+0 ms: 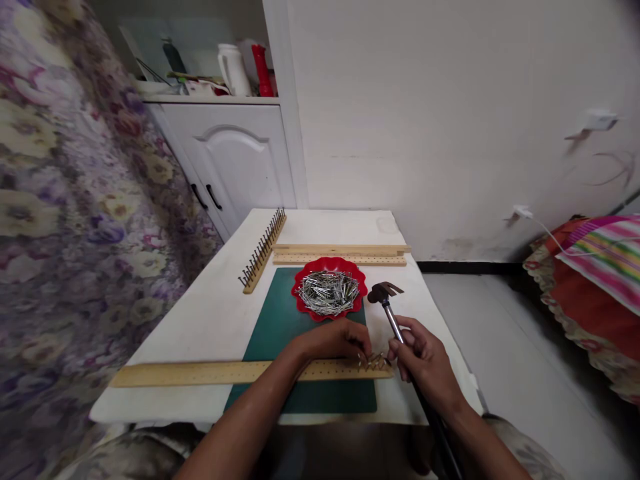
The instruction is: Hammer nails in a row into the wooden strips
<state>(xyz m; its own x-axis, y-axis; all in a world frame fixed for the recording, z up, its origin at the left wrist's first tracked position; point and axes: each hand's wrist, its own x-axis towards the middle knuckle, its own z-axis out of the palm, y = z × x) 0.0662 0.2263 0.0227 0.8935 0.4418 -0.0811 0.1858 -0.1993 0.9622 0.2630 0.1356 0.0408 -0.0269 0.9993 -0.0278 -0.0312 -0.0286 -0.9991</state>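
My right hand (417,357) is closed round the shaft of a claw hammer (395,323), its head raised above the table's right side. Fingers bent downward, my left hand (350,340) is at the right end of a long wooden strip (200,373) dotted with small holes. Several nails (376,362) stand at that end, close to the left fingertips. Whether the left fingers pinch one is too small to make out. Beyond my left wrist, a red scalloped bowl (300,303) holds a heap of loose nails (327,292).
A green mat (325,398) lies under the strip and bowl on a white-covered table (190,320). At the back left is a strip studded with upright nails (263,252); more wooden strips (340,259) lie behind the bowl. A white cabinet (230,153) stands beyond.
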